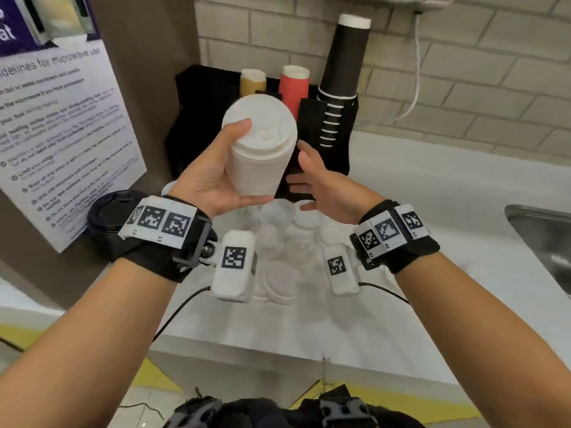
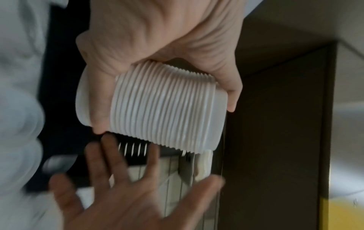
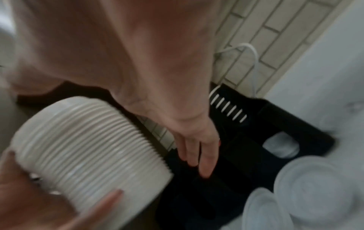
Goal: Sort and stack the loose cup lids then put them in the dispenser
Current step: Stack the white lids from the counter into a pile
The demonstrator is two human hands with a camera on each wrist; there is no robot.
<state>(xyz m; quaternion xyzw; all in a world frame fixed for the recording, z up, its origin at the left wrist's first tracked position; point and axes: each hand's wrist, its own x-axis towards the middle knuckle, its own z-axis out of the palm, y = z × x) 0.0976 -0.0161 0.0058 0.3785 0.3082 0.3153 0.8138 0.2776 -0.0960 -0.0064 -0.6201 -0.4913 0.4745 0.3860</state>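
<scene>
- Stack of white lids: tall nested column, tilted, held above the counter in front of the black dispenser; ribbed edges plain in both wrist views.
- Left hand: wrapped round the stack from its 9 o'clock side, thumb on the top lid's rim, fingers curled under the base.
- Right hand: fingers straight and spread, grasping nothing, just beside the stack at its 4 o'clock (contact cannot be told; blurred in the wrist views).
- Loose lids: white and translucent, heaped on the counter below the hands, at 6 o'clock of the dispenser.
- Dispenser contents: stack of dark cups with white rims in the right slot, a red cup stack and a tan cup stack behind.
- Black lids: short pile at 9 o'clock of the left wrist.
- Microwave notice: on the panel at left.
- Sink: steel edge at 3 o'clock.
</scene>
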